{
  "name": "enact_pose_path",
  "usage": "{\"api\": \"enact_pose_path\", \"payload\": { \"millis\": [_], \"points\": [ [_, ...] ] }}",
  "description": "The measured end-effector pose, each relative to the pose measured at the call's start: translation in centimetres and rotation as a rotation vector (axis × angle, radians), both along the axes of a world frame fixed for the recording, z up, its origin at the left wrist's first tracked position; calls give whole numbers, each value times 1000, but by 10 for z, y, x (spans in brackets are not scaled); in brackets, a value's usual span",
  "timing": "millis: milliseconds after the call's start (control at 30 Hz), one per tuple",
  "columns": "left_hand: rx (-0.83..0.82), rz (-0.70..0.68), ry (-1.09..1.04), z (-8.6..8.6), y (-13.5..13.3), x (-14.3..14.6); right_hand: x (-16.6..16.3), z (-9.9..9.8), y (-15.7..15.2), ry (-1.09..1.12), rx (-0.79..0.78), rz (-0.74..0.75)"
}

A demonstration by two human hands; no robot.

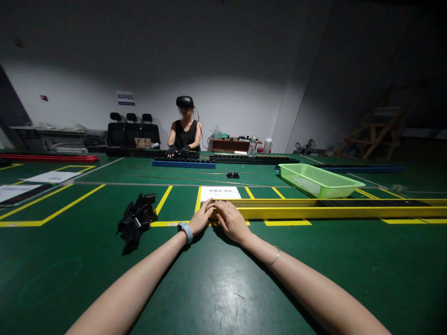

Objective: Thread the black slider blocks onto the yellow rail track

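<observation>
A long yellow rail (300,212) runs from the middle of the table to the right edge of the view, with black pieces (377,203) inside its channel. Both my hands meet at its left end. My left hand (199,221), a pale blue watch on its wrist, has its fingers bent in against that end. From the other side my right hand (230,222) lays its curved fingers over the rail's end, close to the left fingertips. Whatever may be between the fingers is hidden. A white printed sheet (223,192) lies just behind the hands.
A black crumpled bundle (137,221) lies left of my hands. The green basket (319,180) stands behind the rail, and small black parts (232,175) lie farther back. Across the table a person in a headset (184,135) works at a blue rail (183,164).
</observation>
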State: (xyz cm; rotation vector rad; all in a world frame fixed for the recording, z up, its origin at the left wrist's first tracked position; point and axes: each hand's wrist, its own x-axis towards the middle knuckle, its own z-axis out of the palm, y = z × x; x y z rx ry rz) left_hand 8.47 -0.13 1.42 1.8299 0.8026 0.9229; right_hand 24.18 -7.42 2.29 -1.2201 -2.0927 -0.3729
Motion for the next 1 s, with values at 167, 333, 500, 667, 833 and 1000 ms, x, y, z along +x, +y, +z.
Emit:
{"api": "enact_pose_path", "payload": {
  "millis": [167, 333, 500, 667, 833, 1000],
  "points": [
    [10, -1, 24, 0, -1, -1, 6, -3, -3, -36, -28, -17],
    [15, -13, 16, -1, -1, -1, 9, -5, -1, -53, -34, -30],
    [6, 2, 34, -2, 0, -1, 10, -6, 0, -52, -14, -29],
    [39, -15, 16, -6, 3, -1, 12, -8, 1, -41, 6, -47],
    [72, 21, 52, -3, 1, -1, 13, -7, -2, -37, 9, -74],
    [58, 20, 64, 1, -2, -2, 13, -7, -1, -16, 27, -78]
  ]
}}
